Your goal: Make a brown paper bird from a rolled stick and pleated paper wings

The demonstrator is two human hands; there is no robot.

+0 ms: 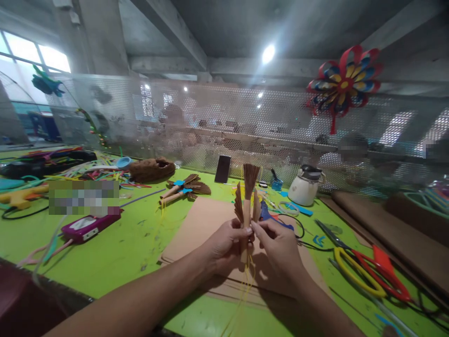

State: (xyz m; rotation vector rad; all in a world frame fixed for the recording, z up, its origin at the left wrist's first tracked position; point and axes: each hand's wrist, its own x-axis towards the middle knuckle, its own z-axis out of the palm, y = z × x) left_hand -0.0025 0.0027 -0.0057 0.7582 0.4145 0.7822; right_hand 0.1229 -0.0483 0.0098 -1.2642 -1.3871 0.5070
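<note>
Upright before me stands a brown paper craft (247, 210), made of a rolled paper stem with a pleated fan on top and smaller pleated fans at its sides. My left hand (228, 243) is wrapped round the lower stem, the thumb across its front. With thumb and forefinger, my right hand (280, 241) pinches at the stem's right side, just below a side fan; its other fingers are partly hidden. Thin yellow string (249, 271) dangles from the craft. Beneath the hands lies a stack of brown paper sheets (203, 220).
Similar paper pieces with blue bands (185, 189) lie left of the stack. A phone (222, 168) leans farther back, near a white jug (303, 187). Scissors with yellow handles (361, 276) lie at right; a purple power strip (91, 225) at left. A perforated screen (217, 121) closes the back.
</note>
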